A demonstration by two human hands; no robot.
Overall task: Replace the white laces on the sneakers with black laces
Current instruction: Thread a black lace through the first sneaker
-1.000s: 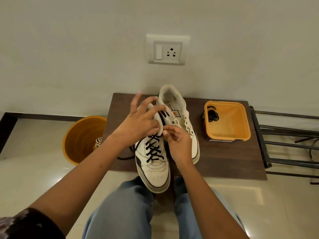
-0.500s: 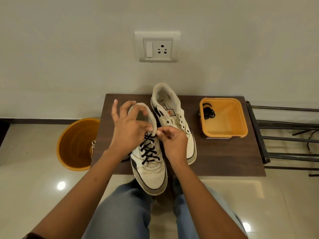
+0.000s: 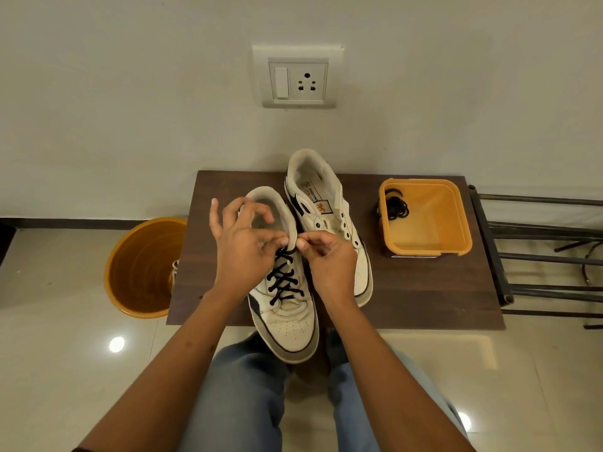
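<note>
The left hand (image 3: 243, 252) pinches something at the top of the near sneaker (image 3: 283, 282) with thumb and first finger, and its other fingers are spread upward. The right hand (image 3: 329, 259) is closed in a pinch at the same place, at the edge of the tongue. It is probably the black lace (image 3: 284, 278), but the ends are hidden behind the fingers, so I cannot tell exactly.

This lace crosses the front of the shoe in several rows. At 1 o'clock from the hands the second sneaker (image 3: 328, 223) lies with bare eyelets. At 3 o'clock stands an orange box (image 3: 430, 220) with a coiled black lace (image 3: 395, 207) inside. At 9 o'clock, on the floor beside the table (image 3: 424, 295), is an orange bucket (image 3: 143, 265).

I judge the lace to be light, soft and limp, so it is best taken near the stiff tip. The shoe is light and may slide, so one hand should steady it.
</note>
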